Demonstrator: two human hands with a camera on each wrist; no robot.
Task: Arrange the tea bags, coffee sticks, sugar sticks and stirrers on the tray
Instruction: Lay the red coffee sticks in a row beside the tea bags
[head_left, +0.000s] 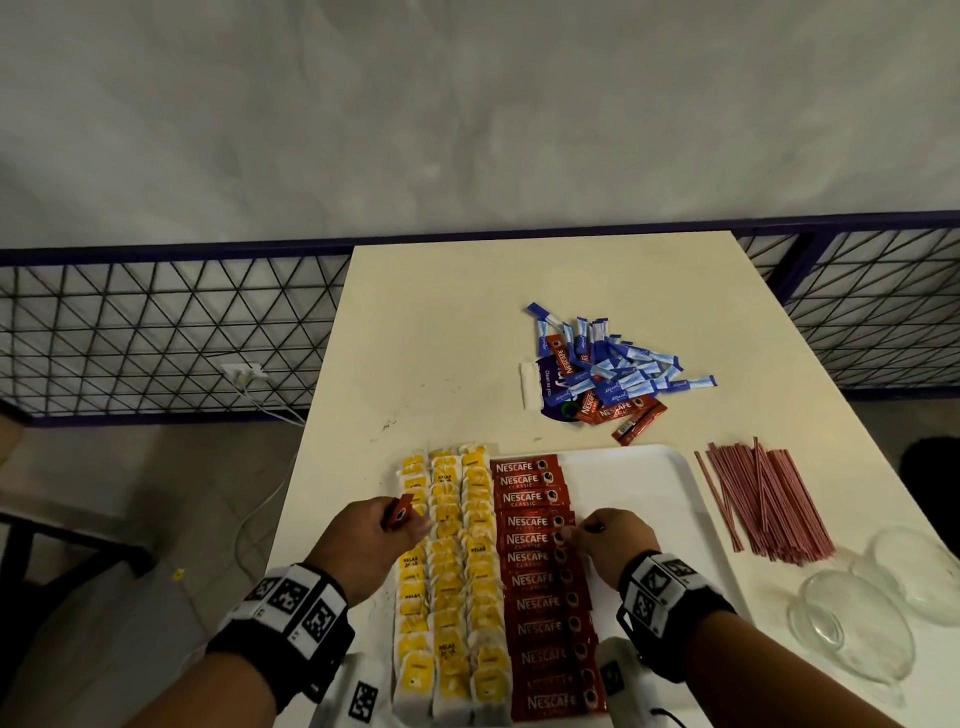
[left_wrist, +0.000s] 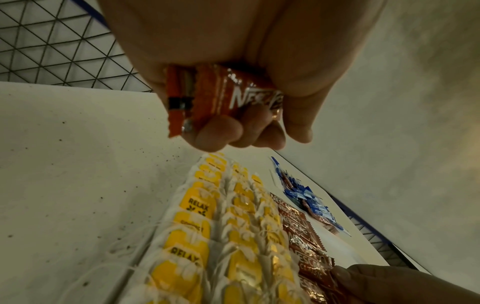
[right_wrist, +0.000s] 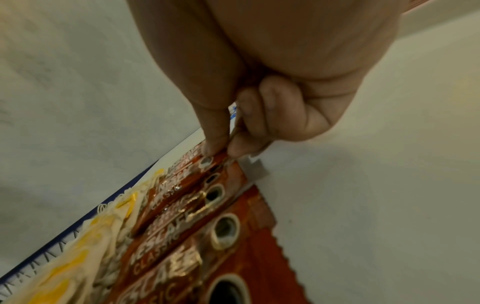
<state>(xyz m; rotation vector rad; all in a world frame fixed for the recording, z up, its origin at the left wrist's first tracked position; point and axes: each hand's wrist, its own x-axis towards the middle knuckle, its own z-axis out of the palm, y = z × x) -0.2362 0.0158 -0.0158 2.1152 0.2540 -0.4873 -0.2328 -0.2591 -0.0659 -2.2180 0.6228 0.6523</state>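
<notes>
Head view: left hand (head_left: 371, 535) grip clutches glossy coffee sticks (left_wrist: 221, 96); right hand (head_left: 613, 540) grip pinches 1 crinkled stick (head_left: 535, 539).

- Tray (head_left: 644, 467): white, rounded corners, lying flat on the worktop (head_left: 441, 338); its right part is bare.
- Tea bags (head_left: 447, 571): yellow-tagged, in three overlapping columns down the tray's left side.
- Coffee sticks (head_left: 540, 582): red Nescafé sachets in one overlapping column just right of the tea bags.
- Held coffee sticks (left_wrist: 207, 98): a few red sachets gripped above the tea bags.
- Sugar sticks (head_left: 623, 364): blue and white, in a loose heap beyond the tray, mixed with a few red sachets.
- Stirrers (head_left: 763, 499): thin red sticks, bundled on the worktop right of the tray.
</notes>
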